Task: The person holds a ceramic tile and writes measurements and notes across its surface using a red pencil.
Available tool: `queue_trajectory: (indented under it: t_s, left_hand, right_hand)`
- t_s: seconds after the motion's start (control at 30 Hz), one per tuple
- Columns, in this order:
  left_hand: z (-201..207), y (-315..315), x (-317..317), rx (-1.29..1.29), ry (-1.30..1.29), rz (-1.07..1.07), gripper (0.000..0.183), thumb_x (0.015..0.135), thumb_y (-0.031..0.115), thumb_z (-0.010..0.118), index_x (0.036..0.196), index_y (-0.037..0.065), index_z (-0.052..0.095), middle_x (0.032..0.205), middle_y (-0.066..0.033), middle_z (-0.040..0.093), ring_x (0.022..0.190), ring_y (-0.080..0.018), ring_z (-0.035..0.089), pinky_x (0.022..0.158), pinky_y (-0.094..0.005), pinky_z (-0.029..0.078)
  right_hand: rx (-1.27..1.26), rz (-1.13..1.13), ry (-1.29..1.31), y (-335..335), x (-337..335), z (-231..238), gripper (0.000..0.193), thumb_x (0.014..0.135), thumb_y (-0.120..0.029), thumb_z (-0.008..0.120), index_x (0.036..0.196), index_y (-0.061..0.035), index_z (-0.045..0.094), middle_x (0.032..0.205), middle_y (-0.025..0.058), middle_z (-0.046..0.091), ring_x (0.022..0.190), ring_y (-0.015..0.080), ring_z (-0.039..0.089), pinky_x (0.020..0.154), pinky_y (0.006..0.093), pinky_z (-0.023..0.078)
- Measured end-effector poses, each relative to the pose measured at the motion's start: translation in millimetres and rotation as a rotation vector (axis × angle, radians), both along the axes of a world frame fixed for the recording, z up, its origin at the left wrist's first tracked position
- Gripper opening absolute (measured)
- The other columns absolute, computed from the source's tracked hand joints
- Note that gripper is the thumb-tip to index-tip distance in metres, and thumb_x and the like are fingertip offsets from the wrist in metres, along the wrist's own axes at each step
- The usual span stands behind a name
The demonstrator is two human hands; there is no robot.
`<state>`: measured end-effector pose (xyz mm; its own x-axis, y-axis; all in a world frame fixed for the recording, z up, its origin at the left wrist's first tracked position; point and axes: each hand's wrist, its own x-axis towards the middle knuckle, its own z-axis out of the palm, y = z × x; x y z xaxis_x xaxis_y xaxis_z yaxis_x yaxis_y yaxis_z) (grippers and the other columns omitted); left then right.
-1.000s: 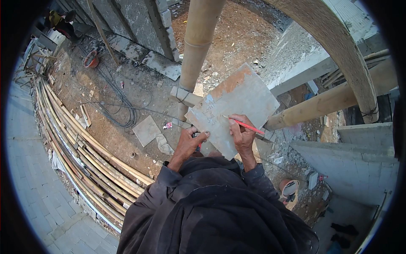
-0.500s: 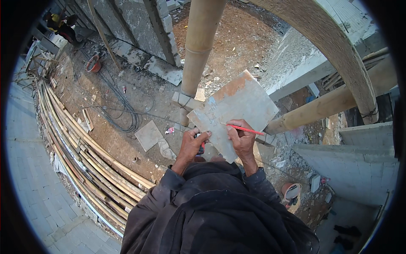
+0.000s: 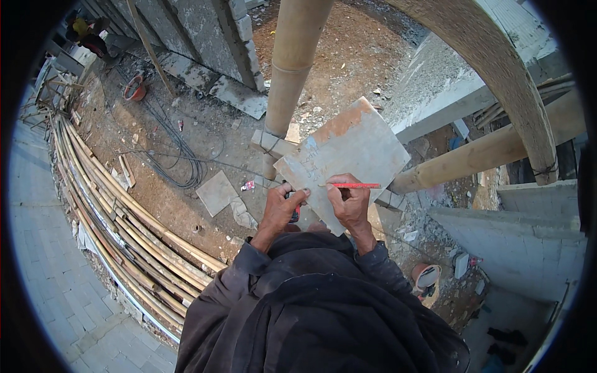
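A square, pale grey tile (image 3: 367, 148) with an orange-brown stain along its upper edge lies tilted in front of me. Faint handwriting marks its left part. Pinched in my right hand (image 3: 352, 206) is a red pencil (image 3: 357, 185), its tip at the tile's surface near the marks. My left hand (image 3: 279, 210) is closed at the tile's lower left edge, thumb by the tile. Partly hidden under its fingers is a small red and black object (image 3: 295, 215), whose kind I cannot make out.
A bamboo post (image 3: 292, 68) rises beyond the tile, and a bamboo pole (image 3: 463, 163) slants off right. Long bamboo poles (image 3: 134, 230) lie left, near coiled cable (image 3: 186, 165). A bucket (image 3: 426, 276) stands lower right. Another person (image 3: 87, 37) is far left.
The red pencil has swung to lie more level, and its tip has shifted slightly left with my right hand. My left hand stays at the tile's edge.
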<state>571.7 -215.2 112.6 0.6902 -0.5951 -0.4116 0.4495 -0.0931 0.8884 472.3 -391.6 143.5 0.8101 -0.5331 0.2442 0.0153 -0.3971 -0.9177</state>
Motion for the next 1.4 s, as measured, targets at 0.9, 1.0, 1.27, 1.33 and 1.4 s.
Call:
queue_trajectory:
  t_s: [0.9, 1.0, 1.27, 1.33, 1.4]
  left_hand:
    - [2, -2, -3, 0.009, -0.011, 0.021, 0.024, 0.094, 0.021, 0.078, 0.104, -0.001, 0.077, 0.087, -0.0007, 0.072, 0.075, -0.0069, 0.06, 0.07, -0.0247, 0.047]
    - [2, -2, -2, -0.002, -0.021, 0.018, 0.024, 0.094, 0.021, 0.077, 0.104, -0.001, 0.078, 0.087, -0.0007, 0.072, 0.075, -0.007, 0.06, 0.07, -0.0249, 0.047]
    - [4, -2, -2, -0.003, -0.02, 0.012, 0.025, 0.094, 0.022, 0.077, 0.105, -0.001, 0.077, 0.087, -0.001, 0.072, 0.075, -0.0068, 0.06, 0.069, -0.0246, 0.047]
    - [4, -2, -3, -0.008, -0.009, 0.025, 0.025, 0.094, 0.021, 0.078, 0.105, -0.001, 0.077, 0.087, -0.0011, 0.072, 0.075, -0.0069, 0.06, 0.07, -0.0245, 0.047]
    - [2, -2, -3, -0.011, 0.007, 0.038, 0.025, 0.094, 0.02, 0.078, 0.105, -0.001, 0.077, 0.087, -0.0012, 0.072, 0.075, -0.0069, 0.061, 0.07, -0.0245, 0.048]
  right_hand:
    - [-0.061, -0.017, 0.043, -3, 2, -1, 0.004, 0.089, -0.001, 0.069, 0.093, -0.0001, 0.07, 0.084, 0.0111, 0.07, 0.068, 0.0188, 0.065, 0.059, 0.0338, 0.05]
    - [-0.036, -0.049, 0.025, -1, 3, -2, 0.003, 0.09, -0.001, 0.07, 0.093, -0.0001, 0.07, 0.084, 0.0101, 0.069, 0.067, 0.0173, 0.064, 0.059, 0.0335, 0.049]
    - [-0.097, -0.001, 0.018, -4, 0, -3, 0.005, 0.09, -0.001, 0.069, 0.095, -0.0002, 0.069, 0.085, 0.0108, 0.069, 0.068, 0.0179, 0.064, 0.06, 0.0331, 0.049]
    - [-0.141, -0.059, 0.01, -2, 1, -1, 0.005, 0.092, -0.002, 0.068, 0.097, -0.0002, 0.069, 0.085, 0.0087, 0.069, 0.069, 0.0141, 0.062, 0.06, 0.0312, 0.048]
    - [-0.036, -0.077, 0.023, -3, -2, -3, 0.006, 0.093, -0.002, 0.068, 0.098, -0.0003, 0.069, 0.084, 0.0068, 0.068, 0.068, 0.0118, 0.061, 0.059, 0.03, 0.047]
